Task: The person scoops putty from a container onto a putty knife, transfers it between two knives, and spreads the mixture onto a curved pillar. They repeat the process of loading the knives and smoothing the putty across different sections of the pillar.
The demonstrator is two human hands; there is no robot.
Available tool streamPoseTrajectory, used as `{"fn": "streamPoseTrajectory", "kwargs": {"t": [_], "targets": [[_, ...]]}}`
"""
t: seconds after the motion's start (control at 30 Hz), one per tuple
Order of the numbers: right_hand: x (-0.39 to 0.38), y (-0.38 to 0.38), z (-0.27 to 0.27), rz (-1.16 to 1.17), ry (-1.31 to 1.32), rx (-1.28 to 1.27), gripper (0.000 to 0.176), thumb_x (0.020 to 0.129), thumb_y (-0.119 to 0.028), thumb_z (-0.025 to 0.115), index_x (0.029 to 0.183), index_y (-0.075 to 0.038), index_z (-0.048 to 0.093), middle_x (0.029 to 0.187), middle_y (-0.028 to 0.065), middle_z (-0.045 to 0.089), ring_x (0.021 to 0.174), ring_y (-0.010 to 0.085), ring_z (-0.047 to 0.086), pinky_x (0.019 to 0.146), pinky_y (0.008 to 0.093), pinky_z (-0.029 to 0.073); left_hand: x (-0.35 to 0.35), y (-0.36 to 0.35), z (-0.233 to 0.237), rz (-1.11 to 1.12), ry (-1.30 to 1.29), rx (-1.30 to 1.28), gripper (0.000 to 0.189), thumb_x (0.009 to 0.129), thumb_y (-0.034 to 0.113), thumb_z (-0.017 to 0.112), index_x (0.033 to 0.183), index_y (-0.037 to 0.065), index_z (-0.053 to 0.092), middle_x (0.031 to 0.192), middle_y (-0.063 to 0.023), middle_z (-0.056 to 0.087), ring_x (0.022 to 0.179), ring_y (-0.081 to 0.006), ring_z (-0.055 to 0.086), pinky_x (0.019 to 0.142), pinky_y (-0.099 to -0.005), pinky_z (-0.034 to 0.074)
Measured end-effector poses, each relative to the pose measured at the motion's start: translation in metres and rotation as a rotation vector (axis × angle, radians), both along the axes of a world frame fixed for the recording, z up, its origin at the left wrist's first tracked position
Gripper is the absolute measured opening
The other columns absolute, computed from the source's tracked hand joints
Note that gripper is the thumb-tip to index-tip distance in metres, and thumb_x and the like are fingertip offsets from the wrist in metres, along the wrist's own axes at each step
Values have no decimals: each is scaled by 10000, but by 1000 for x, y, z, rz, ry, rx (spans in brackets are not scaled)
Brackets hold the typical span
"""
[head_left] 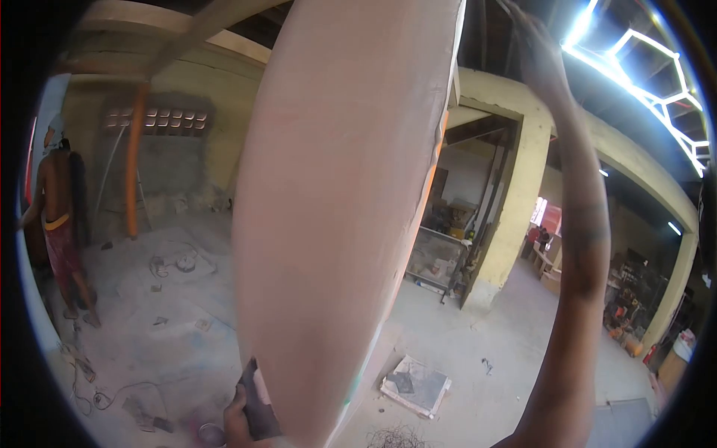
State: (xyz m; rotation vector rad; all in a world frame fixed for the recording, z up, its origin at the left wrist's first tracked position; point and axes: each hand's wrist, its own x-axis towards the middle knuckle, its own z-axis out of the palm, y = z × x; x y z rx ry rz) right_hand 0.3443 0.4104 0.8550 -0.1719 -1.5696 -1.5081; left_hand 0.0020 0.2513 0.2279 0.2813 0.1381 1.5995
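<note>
A large, pale pink, curved panel point(343, 187) fills the middle of the head view and narrows toward the bottom. Its right edge shows white, orange and green strips. At its lower left edge, my left hand point(237, 420) is closed on a dark grey sheet that looks like sandpaper point(261, 411), right at the panel's border. My right arm stretches up on the right side, and my right hand point(532, 48) is raised near the top, to the right of the panel's edge. Motion smears its fingers.
Another person point(60, 216) stands at the far left, turned away. A shallow tray point(432, 407) with dark pieces lies on the dusty floor. Cables and scraps lie at left near an orange post point(136, 160). A yellow pillar point(515, 216) and bright ceiling lights point(635, 71) are at right.
</note>
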Motion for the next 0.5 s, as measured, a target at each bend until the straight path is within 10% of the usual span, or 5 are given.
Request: {"fn": "streamPoseTrajectory", "kwargs": {"t": [0.07, 0.23, 0.3, 0.4, 0.5], "targets": [[3, -2, 41, -15, 38, -55, 548, 954, 65, 453, 1446, -165, 525, 1352, 198, 560, 1235, 405, 553, 1057, 462, 478, 3, 13, -2, 85, -112, -68, 379, 1064, 310, 498, 1377, 110, 571, 1316, -106, 661, 1247, -283, 617, 1095, -472, 469], [-22, 16, 134, -36, 87, -175, 536, 995, -27, 440, 1504, -191, 480, 1328, 232, 563, 1264, 406, 535, 1096, 472, 438, 29, 33, 51, 258, 42, -172, 373, 1045, 282, 565, 1378, 114, 575, 717, 17, 607, 608, -101, 583, 577, -226, 490], [-29, 25, 177, -39, 13, -81, 493, 1017, -63, 414, 1496, -156, 481, 1390, 234, 548, 1335, 403, 492, 1129, 469, 411, 47, 38, 99, 428, -206, -537, 292, 1030, 229, 605, 1300, 119, 610, 547, 54, 379, 420, -64, 304, 414, -201, 271], [-43, 30, 225, -142, 93, -125, 473, 1020, -78, 416, 1483, -141, 491, 1438, 238, 525, 1359, 417, 469, 1162, 466, 377, 49, 39, 89, 308, -233, -108, 271, 1018, 184, 618, 1281, 122, 601, 545, 47, 372, 410, -58, 268, 419, -198, 267], [-56, 33, 251, -127, 56, -92, 461, 1019, -85, 421, 1466, -153, 509, 1432, 237, 519, 1363, 407, 463, 1171, 462, 371, 58, 42, 94, 424, -197, -422, 333, 1016, 178, 616, 1340, 123, 562, 536, 53, 363, 404, -54, 256, 423, -194, 287]]}}
